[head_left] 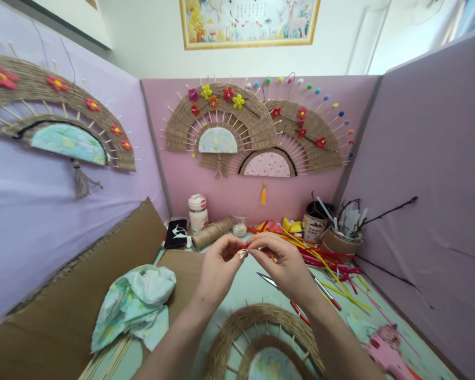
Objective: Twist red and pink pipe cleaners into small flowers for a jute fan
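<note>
My left hand point(220, 266) and my right hand point(283, 261) meet above the table, fingertips almost touching. Both are closed in a pinch. Between them is a small bunch of white stamens point(243, 253), held at my left fingertips. A bit of red point(245, 246) shows beside it, where my right fingers pinch; its kind is mostly hidden by the fingers. Below my forearms lies a woven twine fan point(257, 315) with thin sticks and a pale green floral cloth centre. Scissors point(267, 279) lie partly under my right hand, and a pen-like tool point(325, 291) lies to their right.
Crumpled floral cloth point(136, 301) and cardboard point(79, 279) are at the left. A twine roll point(212, 233), a white bottle point(198, 214) and a small clear cup point(239, 227) stand behind. Coloured chenille stems point(332, 264) and a pink glue gun point(388, 353) lie right.
</note>
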A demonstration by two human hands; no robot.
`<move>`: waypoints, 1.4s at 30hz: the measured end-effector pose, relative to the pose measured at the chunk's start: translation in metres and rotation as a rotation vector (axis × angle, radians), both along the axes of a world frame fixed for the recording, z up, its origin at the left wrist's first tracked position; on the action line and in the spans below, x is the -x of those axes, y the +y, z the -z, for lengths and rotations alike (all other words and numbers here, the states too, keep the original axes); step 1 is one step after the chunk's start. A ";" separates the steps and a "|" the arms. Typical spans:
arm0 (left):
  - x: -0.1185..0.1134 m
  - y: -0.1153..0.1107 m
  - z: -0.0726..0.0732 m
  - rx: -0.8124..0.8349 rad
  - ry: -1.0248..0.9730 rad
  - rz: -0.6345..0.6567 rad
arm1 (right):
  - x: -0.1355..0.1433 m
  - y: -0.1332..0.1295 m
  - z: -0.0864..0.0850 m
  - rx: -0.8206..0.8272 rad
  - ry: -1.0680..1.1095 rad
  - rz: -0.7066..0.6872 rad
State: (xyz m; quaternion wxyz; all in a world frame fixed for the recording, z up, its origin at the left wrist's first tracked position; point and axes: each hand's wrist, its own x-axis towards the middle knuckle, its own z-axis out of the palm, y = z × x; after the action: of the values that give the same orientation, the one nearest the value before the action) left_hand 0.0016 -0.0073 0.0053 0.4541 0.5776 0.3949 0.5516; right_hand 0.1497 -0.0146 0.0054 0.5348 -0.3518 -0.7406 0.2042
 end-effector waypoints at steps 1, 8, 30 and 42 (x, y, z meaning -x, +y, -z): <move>0.000 0.000 0.000 0.010 -0.031 -0.001 | 0.001 0.001 0.001 0.003 0.018 0.009; -0.005 0.001 0.006 0.119 -0.351 -0.049 | 0.026 -0.002 0.012 -0.026 0.295 0.154; -0.002 -0.001 -0.001 0.286 -0.443 0.077 | 0.005 0.008 0.007 0.231 0.337 0.037; 0.002 -0.004 -0.007 0.242 -0.388 0.116 | 0.006 0.005 0.006 0.135 0.181 0.046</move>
State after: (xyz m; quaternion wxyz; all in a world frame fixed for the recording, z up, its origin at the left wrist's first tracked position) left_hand -0.0008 -0.0114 0.0119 0.6184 0.4237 0.3294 0.5741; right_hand 0.1441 -0.0100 -0.0009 0.5791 -0.3838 -0.6658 0.2721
